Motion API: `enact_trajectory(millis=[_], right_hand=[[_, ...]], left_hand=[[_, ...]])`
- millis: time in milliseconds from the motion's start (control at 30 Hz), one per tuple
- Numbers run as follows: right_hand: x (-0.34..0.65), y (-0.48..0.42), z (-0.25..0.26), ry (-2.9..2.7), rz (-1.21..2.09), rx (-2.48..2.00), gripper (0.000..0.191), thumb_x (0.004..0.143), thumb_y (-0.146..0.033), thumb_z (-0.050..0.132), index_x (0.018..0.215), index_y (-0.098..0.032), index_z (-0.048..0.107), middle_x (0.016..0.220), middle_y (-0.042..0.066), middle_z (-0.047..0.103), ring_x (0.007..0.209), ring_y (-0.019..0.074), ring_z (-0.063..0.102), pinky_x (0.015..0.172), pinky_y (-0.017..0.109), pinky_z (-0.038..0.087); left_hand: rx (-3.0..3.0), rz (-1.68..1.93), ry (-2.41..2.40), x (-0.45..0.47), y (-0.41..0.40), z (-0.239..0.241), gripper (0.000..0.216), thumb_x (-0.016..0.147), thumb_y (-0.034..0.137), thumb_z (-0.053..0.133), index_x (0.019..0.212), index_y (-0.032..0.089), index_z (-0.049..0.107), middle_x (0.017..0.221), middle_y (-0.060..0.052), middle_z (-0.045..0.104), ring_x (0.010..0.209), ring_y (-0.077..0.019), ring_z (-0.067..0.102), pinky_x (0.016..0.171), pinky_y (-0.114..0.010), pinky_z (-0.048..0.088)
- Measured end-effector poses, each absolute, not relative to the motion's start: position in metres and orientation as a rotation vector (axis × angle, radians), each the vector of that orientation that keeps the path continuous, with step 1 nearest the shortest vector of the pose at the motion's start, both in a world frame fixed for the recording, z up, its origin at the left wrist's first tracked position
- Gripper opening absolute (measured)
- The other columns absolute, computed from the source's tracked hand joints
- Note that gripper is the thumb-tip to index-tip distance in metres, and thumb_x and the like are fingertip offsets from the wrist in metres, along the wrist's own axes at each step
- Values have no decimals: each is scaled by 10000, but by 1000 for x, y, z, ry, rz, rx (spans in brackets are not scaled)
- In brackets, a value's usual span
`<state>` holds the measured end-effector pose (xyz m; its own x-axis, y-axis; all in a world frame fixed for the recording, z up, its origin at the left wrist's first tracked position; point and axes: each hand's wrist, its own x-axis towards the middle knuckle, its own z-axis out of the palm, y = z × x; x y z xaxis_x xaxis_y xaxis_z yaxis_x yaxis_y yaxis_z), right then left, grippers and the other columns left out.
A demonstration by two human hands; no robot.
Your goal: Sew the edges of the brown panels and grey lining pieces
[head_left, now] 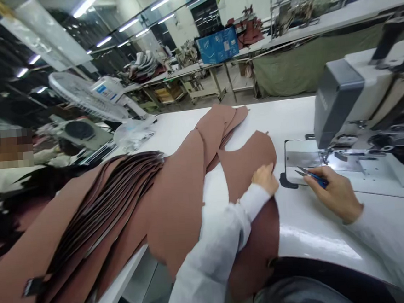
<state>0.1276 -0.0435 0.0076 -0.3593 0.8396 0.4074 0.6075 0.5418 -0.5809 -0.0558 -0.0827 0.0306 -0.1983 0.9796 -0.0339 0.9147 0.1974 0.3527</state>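
Observation:
A brown cut piece (246, 160) of leather-like material lies in front of me on the white table, its lower end hanging past the near edge. My left hand (265, 180) is closed at that piece's right edge, fingers curled down. In my right hand (336, 193) is a pair of blue-handled thread snips (317, 179), their two pointed blades apart and directed left. The snips are just left of the sewing machine's needle area (323, 157). More brown pieces (180, 190) overlap to the left.
A sewing machine (343, 95) stands on the right of the white table (289, 117). A thick stack of brown pieces (106, 213) fans out at left. Behind are a white fan (84, 97), a blue box (218, 45) and more workbenches. Part of another person (3, 179) shows at far left.

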Motion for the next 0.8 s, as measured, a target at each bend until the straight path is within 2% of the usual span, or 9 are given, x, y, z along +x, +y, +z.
enact_trajectory(millis=[100, 300, 467, 600, 800], right_hand=[[141, -64, 6, -2154, 465, -1021, 284, 832, -450, 493, 930, -191, 556, 827, 24, 622, 703, 171, 592, 635, 274, 441], [168, -106, -2, -2448, 604, -706, 185, 885, -319, 444, 993, -182, 505, 862, 28, 584, 745, 143, 575, 639, 246, 442], [181, -114, -1, -2467, 636, -700, 138, 888, -257, 432, 984, -180, 496, 848, 23, 570, 742, 129, 563, 633, 238, 435], [188, -112, 2, -2443, 691, -719, 133, 877, -254, 467, 985, -180, 490, 838, 17, 566, 738, 121, 553, 640, 233, 432], [184, -114, 5, -2404, 698, -610, 140, 875, -223, 470, 1005, -174, 486, 838, 28, 572, 735, 127, 550, 634, 238, 429]], left_hand=[[1681, 419, 2268, -75, -25, 27, 397, 700, 89, 489, 1073, 160, 605, 1029, -105, 638, 977, -256, 577, 854, -313, 442], [1530, 577, 2279, -92, 32, 19, 435, 659, 52, 517, 1067, 160, 625, 1079, -104, 630, 1037, -256, 552, 887, -286, 403], [1473, 746, 2174, -103, 38, 10, 466, 652, 26, 499, 1072, 180, 631, 1100, -39, 628, 1063, -237, 534, 905, -266, 389], [1410, 882, 2080, -109, 33, 5, 442, 664, 43, 486, 1048, 194, 643, 1016, 25, 664, 1012, -212, 555, 901, -279, 404], [1287, 1045, 1955, -113, 28, 4, 366, 632, 87, 547, 963, 172, 679, 920, 18, 686, 966, -222, 566, 885, -307, 419]])
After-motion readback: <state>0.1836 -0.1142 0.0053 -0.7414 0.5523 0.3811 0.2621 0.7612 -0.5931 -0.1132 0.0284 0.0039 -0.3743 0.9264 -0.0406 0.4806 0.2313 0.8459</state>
